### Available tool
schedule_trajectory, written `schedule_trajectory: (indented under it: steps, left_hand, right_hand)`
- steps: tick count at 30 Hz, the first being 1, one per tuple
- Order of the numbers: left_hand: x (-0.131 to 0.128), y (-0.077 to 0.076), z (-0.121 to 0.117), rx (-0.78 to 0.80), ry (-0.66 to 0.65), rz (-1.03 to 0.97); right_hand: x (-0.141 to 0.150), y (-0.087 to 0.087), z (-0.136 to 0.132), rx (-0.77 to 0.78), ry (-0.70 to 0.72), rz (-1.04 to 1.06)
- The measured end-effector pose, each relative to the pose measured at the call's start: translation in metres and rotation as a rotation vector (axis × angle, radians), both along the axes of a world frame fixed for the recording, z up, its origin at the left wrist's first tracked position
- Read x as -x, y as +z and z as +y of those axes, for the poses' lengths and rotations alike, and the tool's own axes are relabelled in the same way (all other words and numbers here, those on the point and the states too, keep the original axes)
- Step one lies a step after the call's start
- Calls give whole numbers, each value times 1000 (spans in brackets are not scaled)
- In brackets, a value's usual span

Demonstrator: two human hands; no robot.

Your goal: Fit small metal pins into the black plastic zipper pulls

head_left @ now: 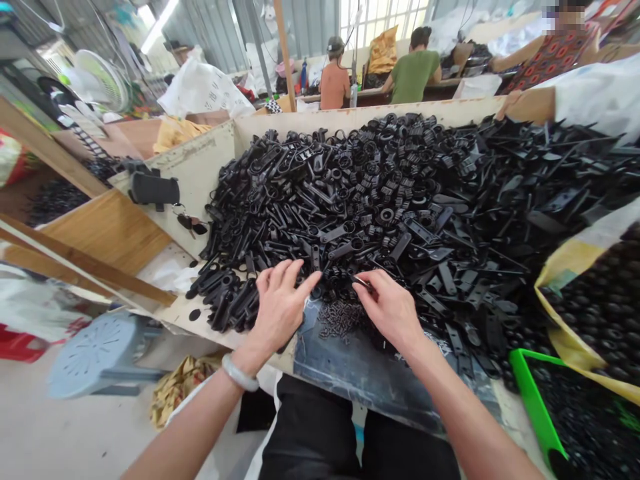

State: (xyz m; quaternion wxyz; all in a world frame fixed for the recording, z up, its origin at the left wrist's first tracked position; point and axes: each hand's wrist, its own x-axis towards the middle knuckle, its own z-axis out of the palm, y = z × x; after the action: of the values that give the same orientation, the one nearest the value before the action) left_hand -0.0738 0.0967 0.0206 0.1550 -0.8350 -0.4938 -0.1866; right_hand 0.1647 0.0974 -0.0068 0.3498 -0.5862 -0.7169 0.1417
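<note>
My left hand [283, 298] hovers at the near edge of a big heap of black plastic parts [345, 193], fingers spread and nothing visible in them. To its right, my right hand [387, 307] pinches a small dark plastic part [363, 283] between thumb and fingers; most of that part is hidden. Between and just below the hands lies a pile of small metal pins or screws [343, 319] on a dark work mat [345, 367]. Several black handle-like parts [235, 303] lie in a row left of my left hand.
A bright green tray [537, 400] of small black pieces stands at the right, beside a yellow-edged sack [565, 320] of round black balls. A wooden rim [370, 110] bounds the heap at the back. A blue stool [95, 353] stands at the left. Several people sit beyond.
</note>
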Motion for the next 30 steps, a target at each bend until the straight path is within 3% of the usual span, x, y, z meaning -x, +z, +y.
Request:
schedule_trajectory:
  steps: [2, 5, 11, 16, 20, 22, 25, 27, 30]
  left_hand:
    - [-8, 6, 19, 78, -136, 160]
    - [-12, 7, 43, 115, -221, 270]
    - [-5, 10, 70, 89, -337, 378]
    - [-6, 31, 68, 112, -459, 121]
    - [-31, 42, 27, 207, -446, -355]
    - [-50, 38, -6, 438, -378, -692]
    - [-76, 20, -55, 1097, -216, -1273]
    - [-87, 7, -80, 1453, -104, -1561]
    - [-91, -5, -104, 1618, -8, -1737]
  right_hand:
    - [-9, 0, -12, -22, -41, 64]
    - [-20, -3, -33, 10, -106, 210]
    - [-24, -4, -74, 249, -157, 702]
    - [-19, -5, -98, 383, -187, 1033]
    - [-17, -4, -115, 372, -194, 1144]
    - [-18, -2, -122, 366, -192, 1143]
    - [-22, 3, -131, 316, -165, 1030]
    - [-25, 7, -135, 232, -123, 902]
    - [-26, 12, -136, 129, -51, 741]
